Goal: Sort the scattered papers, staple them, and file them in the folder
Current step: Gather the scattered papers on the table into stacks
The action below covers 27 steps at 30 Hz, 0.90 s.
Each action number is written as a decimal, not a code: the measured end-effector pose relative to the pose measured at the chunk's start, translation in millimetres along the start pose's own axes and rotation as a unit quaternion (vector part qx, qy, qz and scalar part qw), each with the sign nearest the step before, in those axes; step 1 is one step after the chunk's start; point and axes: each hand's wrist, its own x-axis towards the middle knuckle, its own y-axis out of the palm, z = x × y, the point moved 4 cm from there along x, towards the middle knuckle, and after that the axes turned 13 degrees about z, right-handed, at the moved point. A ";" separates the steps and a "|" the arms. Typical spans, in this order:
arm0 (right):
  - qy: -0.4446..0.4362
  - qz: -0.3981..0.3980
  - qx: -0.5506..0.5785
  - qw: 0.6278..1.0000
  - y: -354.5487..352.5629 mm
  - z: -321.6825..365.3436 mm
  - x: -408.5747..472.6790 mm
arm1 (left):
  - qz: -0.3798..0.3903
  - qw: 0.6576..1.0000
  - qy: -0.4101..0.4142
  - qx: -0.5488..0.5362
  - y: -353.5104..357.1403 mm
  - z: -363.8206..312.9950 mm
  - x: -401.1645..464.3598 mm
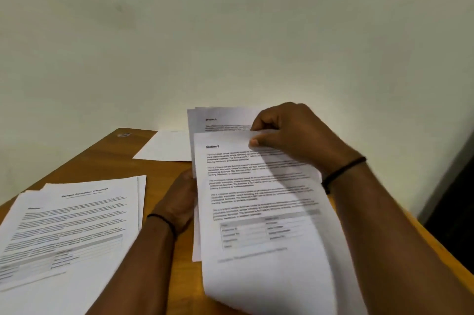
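Wooden brown surface (164,173) against pale wall: sorting under way, nothing stapled or filed.
Right hand (295,135) pinches white printed "Section 5" sheet (256,199); left hand (179,199) grips the held stack's left edge; sorted white transcript pile (71,225) left; blank sheet (166,146) beyond. Stapler, folder unseen.

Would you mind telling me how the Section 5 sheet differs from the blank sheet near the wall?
The Section 5 sheet is printed with text and a table; the blank sheet shows no print. The Section 5 sheet is pinched by the right hand, lifted and curved; the blank sheet lies flat on the table, untouched. Both are white paper.
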 end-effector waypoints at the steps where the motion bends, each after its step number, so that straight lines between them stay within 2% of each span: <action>1: 0.016 -0.016 -0.002 1.000 6.3 -9.8 5.7 | 0.024 1.000 0.001 -0.001 9.6 -3.8 -0.2; 3: 0.034 -0.046 -0.010 0.998 17.4 -24.2 14.0 | 0.042 0.999 -0.017 -0.011 10.9 -0.2 1.2; 7: 0.046 -0.146 -0.096 0.984 28.4 -38.5 19.6 | -0.004 0.998 -0.049 -0.033 -10.0 13.3 10.2; 9: 0.049 -0.149 -0.090 0.984 30.2 -43.3 22.0 | -0.016 0.994 -0.076 -0.071 -8.2 13.7 6.3; 13: 0.055 -0.131 -0.081 0.986 29.8 -50.0 25.8 | 0.093 0.961 -0.126 -0.227 12.0 10.6 1.5; 17: 0.047 -0.166 -0.071 0.982 35.7 -56.9 28.6 | 0.113 0.939 -0.137 -0.295 5.8 17.2 7.5; 19: 0.039 -0.169 -0.079 0.982 41.0 -58.2 30.2 | 0.105 0.951 -0.125 -0.261 6.1 19.8 8.0; 21: 0.018 -0.188 -0.088 0.978 46.2 -59.9 32.0 | 0.068 0.979 -0.114 -0.157 2.1 23.7 7.6; 23: 0.001 -0.272 -0.104 0.957 48.8 -68.4 27.9 | -0.005 0.992 -0.114 -0.056 -7.1 26.4 8.8; 25: 0.039 -0.359 -0.101 0.927 54.7 -89.4 17.6 | -0.092 0.990 -0.106 0.016 -20.2 28.8 8.8; 26: 0.078 -0.361 -0.085 0.926 60.7 -105.1 13.5 | -0.131 0.985 -0.105 0.047 -27.1 30.0 8.7; 27: 0.125 -0.324 -0.063 0.936 69.9 -122.8 12.1 | -0.160 0.979 -0.108 0.073 -32.6 30.8 8.0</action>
